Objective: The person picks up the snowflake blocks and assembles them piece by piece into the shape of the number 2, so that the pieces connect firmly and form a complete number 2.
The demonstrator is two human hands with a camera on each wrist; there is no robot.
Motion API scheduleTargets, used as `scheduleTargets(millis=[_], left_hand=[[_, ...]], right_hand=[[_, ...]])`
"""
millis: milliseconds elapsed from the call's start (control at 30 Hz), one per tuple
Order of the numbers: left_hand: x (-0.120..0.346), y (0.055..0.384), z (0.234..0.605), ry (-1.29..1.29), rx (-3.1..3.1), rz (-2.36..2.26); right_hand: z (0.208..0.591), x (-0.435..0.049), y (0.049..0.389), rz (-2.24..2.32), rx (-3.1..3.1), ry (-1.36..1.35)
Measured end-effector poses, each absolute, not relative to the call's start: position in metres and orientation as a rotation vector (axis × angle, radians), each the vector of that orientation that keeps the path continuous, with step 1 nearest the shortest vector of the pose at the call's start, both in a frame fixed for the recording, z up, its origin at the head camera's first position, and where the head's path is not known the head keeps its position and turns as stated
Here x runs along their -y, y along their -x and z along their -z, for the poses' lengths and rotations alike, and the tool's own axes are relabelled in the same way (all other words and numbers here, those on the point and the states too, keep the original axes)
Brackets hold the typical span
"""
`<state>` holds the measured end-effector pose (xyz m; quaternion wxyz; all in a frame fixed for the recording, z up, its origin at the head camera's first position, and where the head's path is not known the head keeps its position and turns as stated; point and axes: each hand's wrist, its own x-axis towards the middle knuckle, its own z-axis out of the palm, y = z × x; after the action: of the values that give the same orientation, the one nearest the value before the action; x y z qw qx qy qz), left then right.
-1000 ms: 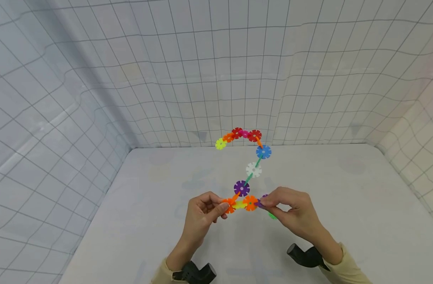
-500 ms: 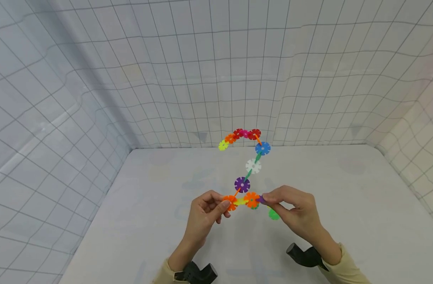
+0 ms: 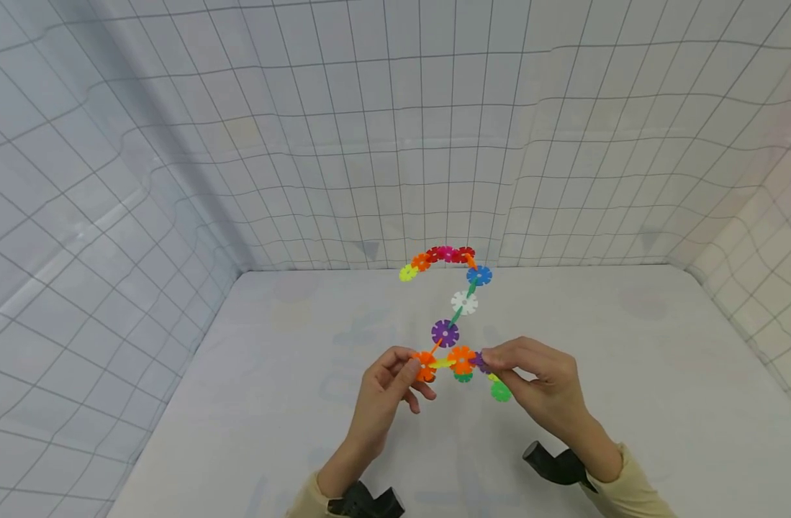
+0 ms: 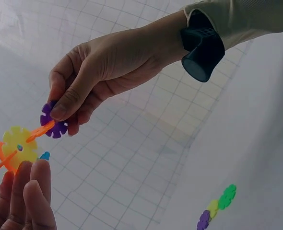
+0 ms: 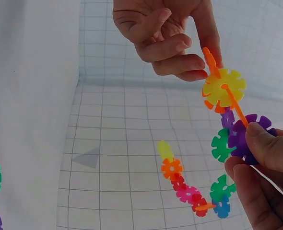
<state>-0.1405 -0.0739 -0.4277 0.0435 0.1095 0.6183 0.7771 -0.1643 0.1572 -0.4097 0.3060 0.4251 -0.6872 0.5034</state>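
A curved chain of notched plastic snowflake discs is held in the air; its far end is a yellow disc [image 3: 408, 273]. Thumb and forefinger of my left hand [image 3: 385, 396] pinch the orange disc [image 3: 425, 367] at the near left, the other fingers spread loosely. My right hand [image 3: 540, 381] pinches a purple disc [image 5: 249, 136] between thumb and fingers. Between the hands, a yellow disc [image 5: 230, 86] and an orange disc [image 3: 462, 360] join them. A blue disc [image 3: 479, 275] and a white disc [image 3: 464, 302] sit along the chain's bend.
Below the hands, a green disc [image 3: 501, 391] lies on the white table [image 3: 272, 403]; in the left wrist view yellow [image 4: 213, 208] and purple discs adjoin it. Another green disc [image 3: 463, 377] shows under the chain. Grid-patterned white sheets [image 3: 369, 144] enclose the back and sides.
My left hand has shifted right and slightly up, its lower fingers spreading. The held part of the chain has risen a little, and the far red-pink stretch looks flatter. My right hand barely moved.
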Motion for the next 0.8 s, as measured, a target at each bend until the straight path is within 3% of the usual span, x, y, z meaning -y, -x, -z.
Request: scheduleTargets(millis=[433,800], left_hand=[[0.057,0.132,0.436,-0.357,-2.03,-2.217],[0.053,0.128,0.437,-0.282,-1.91,-2.404]], right_hand=[[0.414,-0.144,0.159,-1.245,1.791,-1.178],[0.416,-0.136,0.158,-1.181,1.758,-1.213]])
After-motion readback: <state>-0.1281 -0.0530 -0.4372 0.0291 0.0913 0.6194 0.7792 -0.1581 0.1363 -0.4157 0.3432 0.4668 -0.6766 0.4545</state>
